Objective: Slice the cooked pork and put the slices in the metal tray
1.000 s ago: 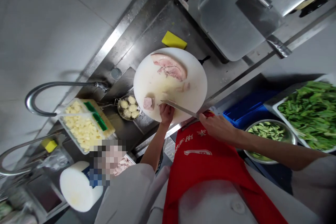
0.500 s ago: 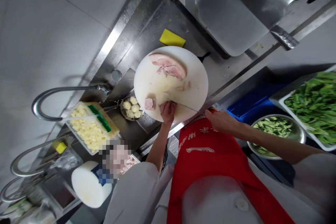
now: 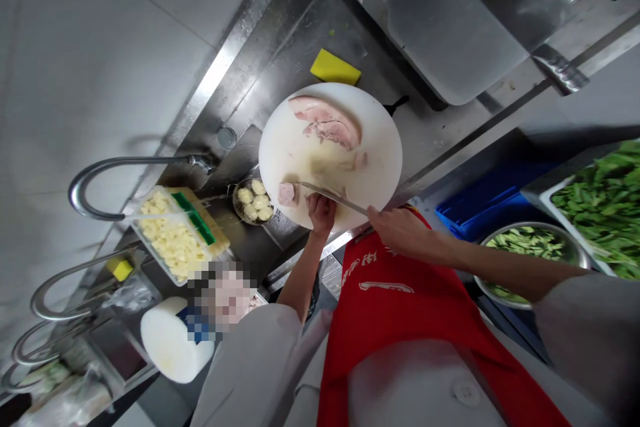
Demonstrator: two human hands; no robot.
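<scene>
A round white cutting board [image 3: 380,140] bears a large slab of pale pink meat [image 3: 327,121] toward its far side. My right hand [image 3: 393,228] grips the handle of a long knife [image 3: 345,200], whose blade reaches left across the near part of the board. My left hand [image 3: 321,212] is curled on the board's near edge, against the blade; what its fingers hold, if anything, is hidden. A small square block of meat [image 3: 287,193] lies left of that hand. Smaller pieces of meat [image 3: 360,160] lie between the slab and the knife.
A yellow sponge [image 3: 335,67] lies beyond the board. To the left are a strainer of pale balls [image 3: 254,200], a tub of pale chunks [image 3: 170,233] and a curved faucet [image 3: 125,161]. At right stand a steel bowl of cut greens [image 3: 525,243] and a crate of leafy greens [image 3: 600,207].
My right hand has moved left and the knife has slid forward, its tip now reaching past my left hand near the square block. The view has shifted slightly.
</scene>
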